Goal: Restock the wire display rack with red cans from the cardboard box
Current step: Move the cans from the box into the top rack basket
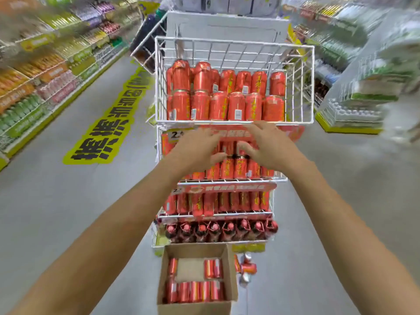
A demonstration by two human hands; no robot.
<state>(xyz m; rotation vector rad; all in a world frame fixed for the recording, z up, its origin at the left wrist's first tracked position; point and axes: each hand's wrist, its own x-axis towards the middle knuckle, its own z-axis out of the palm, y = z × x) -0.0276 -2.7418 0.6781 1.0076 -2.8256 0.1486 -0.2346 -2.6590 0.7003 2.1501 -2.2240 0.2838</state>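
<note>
Under top basket rim [234, 121], left hand [195, 148], right hand [270, 148] splayed open over second-tier red cans [238, 167].

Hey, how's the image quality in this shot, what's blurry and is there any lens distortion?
Head view: aisle shelves at both edges smear with motion blur; left hand and right hand are slightly soft; red cans in the top basket of the wire display rack read fairly sharp; wide-angle distortion splays the forearms; lighting is flat, no hard shadows.

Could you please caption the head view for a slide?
Left hand and right hand reach among red cans on the wire display rack; cardboard box below, part-full.
</note>
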